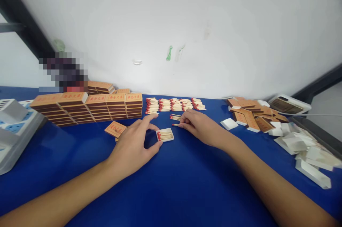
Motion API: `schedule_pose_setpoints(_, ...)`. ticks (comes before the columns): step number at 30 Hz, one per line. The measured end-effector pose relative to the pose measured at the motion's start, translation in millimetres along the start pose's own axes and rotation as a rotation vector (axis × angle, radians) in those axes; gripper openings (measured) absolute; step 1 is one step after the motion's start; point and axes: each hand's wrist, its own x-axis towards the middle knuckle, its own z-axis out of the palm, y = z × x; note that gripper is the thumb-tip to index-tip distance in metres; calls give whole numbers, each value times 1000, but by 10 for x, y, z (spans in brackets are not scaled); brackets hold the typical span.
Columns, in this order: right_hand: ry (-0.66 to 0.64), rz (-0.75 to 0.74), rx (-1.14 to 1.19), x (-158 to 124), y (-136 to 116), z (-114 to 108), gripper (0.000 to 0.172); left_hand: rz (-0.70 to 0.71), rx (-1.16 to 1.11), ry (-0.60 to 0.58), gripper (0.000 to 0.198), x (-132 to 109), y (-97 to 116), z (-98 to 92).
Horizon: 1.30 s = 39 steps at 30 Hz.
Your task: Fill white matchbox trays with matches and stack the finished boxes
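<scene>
A small white matchbox tray (172,138) lies on the blue table with several red-tipped matches (165,135) in it. My left hand (136,143) holds its left end, the thumb at the near corner and another finger at the far corner, while the index finger is raised. Just behind and right of the tray, my right hand (199,125) pinches a match (175,124), its red head pointing left. A small group of matches (175,117) lies beside those fingertips. Partly under my left hand is a printed matchbox (114,129).
Bundled matchboxes (107,107) are stacked at the left. Behind my hands, several piles of matches (171,104) lie in a row by the wall. At the right are loose matchbox sleeves (249,118) and white trays (299,145). A grey-white container (16,130) stands far left.
</scene>
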Motion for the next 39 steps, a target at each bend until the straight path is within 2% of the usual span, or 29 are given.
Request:
schedule_pose_setpoints(10, -59, 61, 22, -16, -7, -28, 20, 3, -3, 5, 66, 5, -4, -3)
schedule_pose_setpoints(16, -68, 32, 37, -7, 57, -101, 15, 2, -9, 0, 66, 5, -1, -10)
schedule_pose_setpoints(22, -59, 15, 30, -19, 70, -123, 18, 11, -14, 8, 66, -5, -3, -7)
schedule_pose_setpoints(28, -54, -42, 155, -64, -123, -165, 18, 6, -9, -6, 67, 8, 9, -10)
schedule_pose_setpoints(33, -84, -110, 164, -80, -315, -9, 17, 14, -12, -17, 69, 7, 3, -7)
schedule_pose_setpoints(36, -47, -138, 116, -69, -336, 73, 13, 27, -10, 1, 70, 1, -3, -3)
schedule_pose_setpoints(39, 4, -144, 86, -68, -293, 24, 11, 34, -7, 10, 72, 3, -10, -1)
